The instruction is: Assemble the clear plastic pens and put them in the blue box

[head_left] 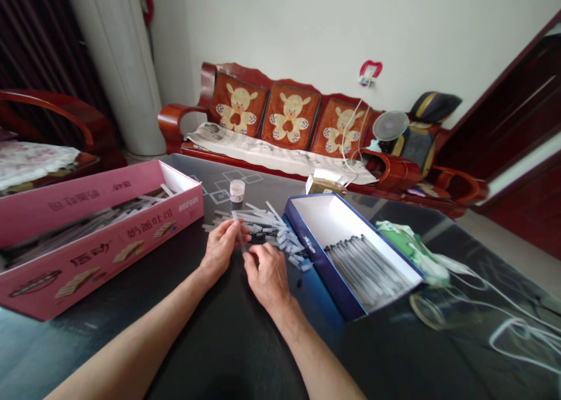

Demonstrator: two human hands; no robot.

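My left hand (221, 249) is shut on a slim clear plastic pen barrel (239, 232), which stands tilted above the black tabletop. The fingertips of my right hand (265, 274) close on the barrel's lower end, just in front of my left hand. Behind both hands lies a loose heap of small clear plastic pieces (269, 228). Some pieces touch my left fingers. To the right, an open blue-rimmed box (307, 255) holds a neat bundle of slim pens (363, 268).
On the left stands a long pink printed box (87, 265) of long pale strips. A small white-lidded jar (237, 191) stands behind the heap. On the black table (228, 353) lie a green-and-white bag (412, 248) and white cable (517, 330). A wooden bench (263, 114) stands behind.
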